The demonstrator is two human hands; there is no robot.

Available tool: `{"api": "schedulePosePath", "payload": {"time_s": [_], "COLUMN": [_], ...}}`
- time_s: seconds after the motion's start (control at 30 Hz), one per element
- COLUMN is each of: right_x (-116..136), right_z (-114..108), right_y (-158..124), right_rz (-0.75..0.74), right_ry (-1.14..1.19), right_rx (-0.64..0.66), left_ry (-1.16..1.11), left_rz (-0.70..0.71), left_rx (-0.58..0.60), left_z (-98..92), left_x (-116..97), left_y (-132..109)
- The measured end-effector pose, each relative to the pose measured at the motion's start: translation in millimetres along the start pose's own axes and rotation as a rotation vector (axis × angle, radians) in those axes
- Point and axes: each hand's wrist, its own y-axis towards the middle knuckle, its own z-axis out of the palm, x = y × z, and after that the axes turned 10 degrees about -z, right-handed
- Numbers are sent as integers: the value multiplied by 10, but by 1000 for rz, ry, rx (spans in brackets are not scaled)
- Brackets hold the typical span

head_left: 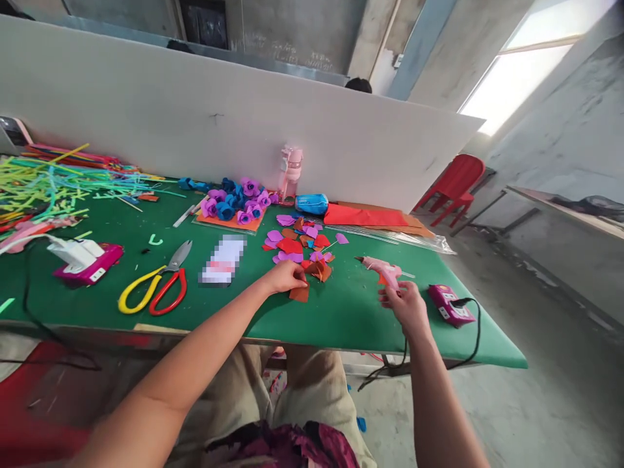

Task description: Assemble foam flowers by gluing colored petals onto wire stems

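Observation:
My left hand [285, 276] rests on the green table [341, 312], its fingers pinched on a brown petal piece [319, 270] at the near edge of a heap of purple, red and brown cut petals [297, 240]. Another brown piece [299, 294] lies just under that hand. My right hand [407, 305] is closed round the handle of a pink glue gun [383, 268], whose nozzle points left toward the petals.
Yellow-and-red scissors [156, 286] lie left of the petals. Purple and blue finished flowers [236, 201] sit on an orange sheet by a pink bottle [291, 172]. Pink power strips [451, 304] [88, 260], green strips [43, 188], red sheets [365, 216], white partition [195, 110].

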Motion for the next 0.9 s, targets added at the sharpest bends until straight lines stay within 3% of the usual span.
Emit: {"api": "schedulePosePath", "payload": {"time_s": [0.1, 0.2, 0.27, 0.53, 0.7, 0.9], "right_x": [149, 338, 449, 768, 821, 859], "right_z": [-3, 43, 90, 245, 360, 460], "right_y": [-311, -579, -700, -899, -921, -929], "right_rz": [40, 143, 150, -73, -308, -402], "right_ry": [421, 622, 664, 175, -42, -137], "right_rx": [12, 250, 312, 572, 557, 589], "left_ry": [85, 125, 147, 172, 149, 60], "left_rz": [-34, -61, -60, -67, -59, -38], "left_rx": [-42, -80, -83, -64, -68, -60], "left_z": [16, 35, 38, 4, 21, 42], "left_x": [-26, -50, -63, -113, -95, -54], "left_y": [-21, -48, -67, -102, -92, -84]}}
